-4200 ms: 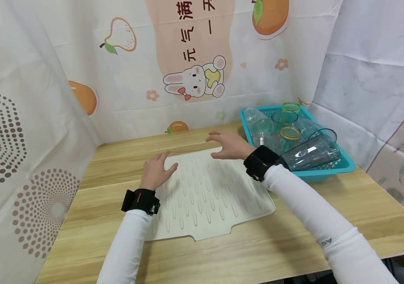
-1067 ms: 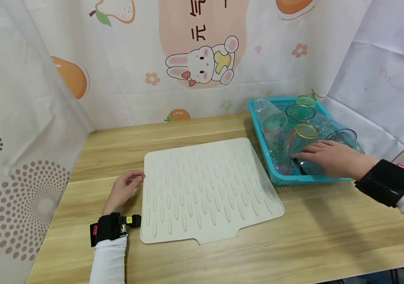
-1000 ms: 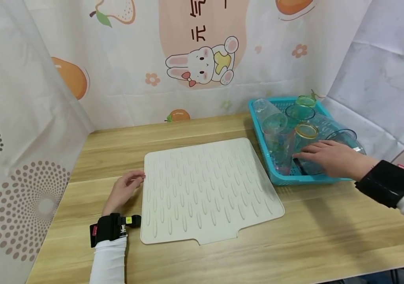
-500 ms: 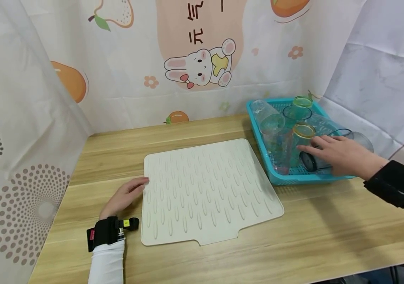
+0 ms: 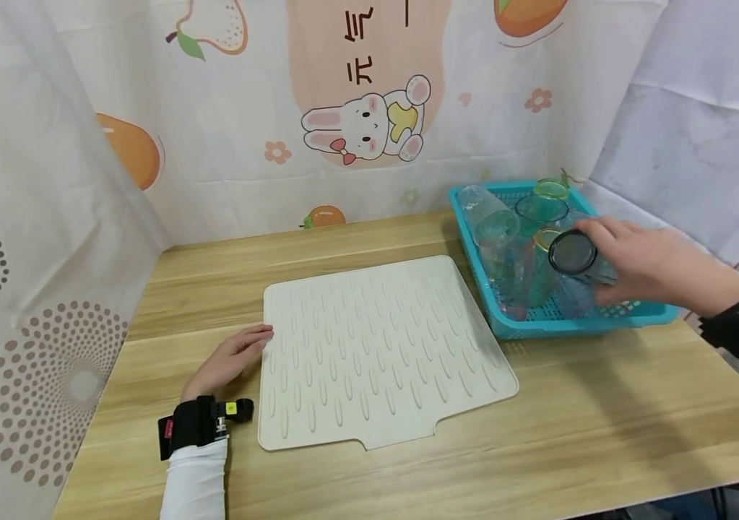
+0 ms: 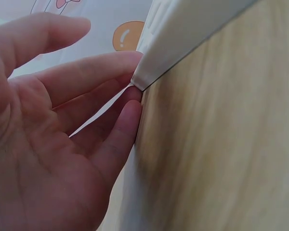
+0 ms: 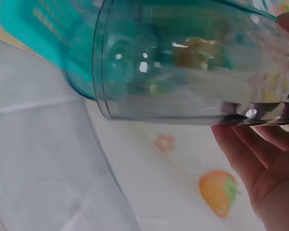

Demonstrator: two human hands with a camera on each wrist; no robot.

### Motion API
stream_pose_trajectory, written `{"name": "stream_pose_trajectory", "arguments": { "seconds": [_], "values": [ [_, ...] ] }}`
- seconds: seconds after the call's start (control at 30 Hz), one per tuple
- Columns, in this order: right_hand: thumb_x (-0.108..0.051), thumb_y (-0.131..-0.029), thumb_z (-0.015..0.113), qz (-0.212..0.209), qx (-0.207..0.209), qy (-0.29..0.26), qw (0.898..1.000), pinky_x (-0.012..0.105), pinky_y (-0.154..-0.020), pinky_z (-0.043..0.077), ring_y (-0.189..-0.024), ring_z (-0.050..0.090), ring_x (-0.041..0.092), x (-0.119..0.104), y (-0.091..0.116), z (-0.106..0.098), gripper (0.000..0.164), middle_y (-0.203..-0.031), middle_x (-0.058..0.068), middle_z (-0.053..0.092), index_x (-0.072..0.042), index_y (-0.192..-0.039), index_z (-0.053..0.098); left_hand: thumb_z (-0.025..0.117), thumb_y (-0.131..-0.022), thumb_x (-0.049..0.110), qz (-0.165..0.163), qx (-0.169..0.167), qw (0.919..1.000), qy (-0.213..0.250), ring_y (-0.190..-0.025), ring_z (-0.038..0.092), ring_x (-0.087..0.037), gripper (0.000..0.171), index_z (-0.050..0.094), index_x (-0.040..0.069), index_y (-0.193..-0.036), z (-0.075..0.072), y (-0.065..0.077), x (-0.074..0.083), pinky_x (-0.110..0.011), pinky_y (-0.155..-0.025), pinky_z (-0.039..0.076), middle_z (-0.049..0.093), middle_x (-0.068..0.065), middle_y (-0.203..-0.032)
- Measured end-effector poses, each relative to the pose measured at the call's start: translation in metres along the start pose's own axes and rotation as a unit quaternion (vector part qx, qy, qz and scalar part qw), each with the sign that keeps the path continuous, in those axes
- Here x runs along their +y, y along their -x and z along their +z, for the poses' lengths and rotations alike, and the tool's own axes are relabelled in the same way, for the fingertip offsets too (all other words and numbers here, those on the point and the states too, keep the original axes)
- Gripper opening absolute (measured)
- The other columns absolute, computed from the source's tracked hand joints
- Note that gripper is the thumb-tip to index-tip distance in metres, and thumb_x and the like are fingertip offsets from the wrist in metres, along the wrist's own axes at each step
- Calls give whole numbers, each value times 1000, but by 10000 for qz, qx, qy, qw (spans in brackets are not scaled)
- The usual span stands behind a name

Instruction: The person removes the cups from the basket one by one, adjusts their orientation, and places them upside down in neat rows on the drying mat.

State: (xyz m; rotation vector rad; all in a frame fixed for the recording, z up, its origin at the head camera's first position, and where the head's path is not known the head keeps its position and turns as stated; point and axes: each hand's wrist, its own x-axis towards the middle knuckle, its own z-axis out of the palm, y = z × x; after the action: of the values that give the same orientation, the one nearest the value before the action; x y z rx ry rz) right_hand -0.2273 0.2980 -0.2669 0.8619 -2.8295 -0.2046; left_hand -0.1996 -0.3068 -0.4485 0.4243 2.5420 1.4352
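In the head view my right hand [image 5: 651,263] grips a smoky grey drinking glass [image 5: 573,263] over the basket. Its dark, thick base faces up toward the head camera. The right wrist view shows the glass [image 7: 183,67] lengthwise, with fingers [image 7: 241,154] and thumb about its base end. My left hand [image 5: 229,361] rests at the left edge of a cream ridged mat [image 5: 389,354]. In the left wrist view the left hand's fingertips [image 6: 132,60] touch the mat's edge [image 6: 159,48]; the fingers are loosely bent and hold nothing.
A turquoise plastic basket [image 5: 541,331] stands at the right of the wooden table [image 5: 460,462]. Several glasses sit in it, among them a clear one [image 5: 482,209] lying tilted and an amber-rimmed one [image 5: 543,278]. Printed cloth [image 5: 226,180] hangs behind the table.
My right hand was at the basket's front, over the lying grey glass. It has gripped the glass and turned its base upward. My left hand shifted slightly onto the mat's edge.
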Motion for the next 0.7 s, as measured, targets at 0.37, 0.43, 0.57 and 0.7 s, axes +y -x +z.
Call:
{"name": "stream_pose_trajectory", "arguments": {
  "seconds": [0.37,0.43,0.57,0.7],
  "values": [
    [-30,-51,83,225,1493,241,9882,46,-37,39,-47,53,31,-23,-46,-61,101,-82,29,59,8,-131,34,46,-104,25,4,59,10000,-37,-135,33,-38,43,52,-6,-134,-1,-3,-3,-53,-107,27,42,-21,-144],
    [-30,-53,83,301,1658,69,9857,49,-39,41,-48,53,32,-30,-58,-69,101,-81,30,58,9,-132,35,46,-104,25,-10,44,10000,-19,-135,33,-38,44,52,-6,-134,-1,-3,-3,-53,-108,26,42,-21,-144],
    [-28,-55,86,343,1922,-300,9803,56,-49,47,-63,59,41,-47,-87,-74,103,-88,31,59,8,-136,33,45,-104,27,-86,57,9999,46,-135,33,-37,45,52,-6,-134,-3,-4,-3,-53,-108,26,42,-20,-144],
    [-26,-59,84,80,2363,-645,9695,59,-57,48,-75,61,44,-64,-115,-69,98,-94,29,61,4,-137,32,45,-104,27,-81,43,9999,114,-135,34,-36,45,52,-5,-135,-4,-4,-3,-52,-108,26,43,-20,-144]
  ]
}}
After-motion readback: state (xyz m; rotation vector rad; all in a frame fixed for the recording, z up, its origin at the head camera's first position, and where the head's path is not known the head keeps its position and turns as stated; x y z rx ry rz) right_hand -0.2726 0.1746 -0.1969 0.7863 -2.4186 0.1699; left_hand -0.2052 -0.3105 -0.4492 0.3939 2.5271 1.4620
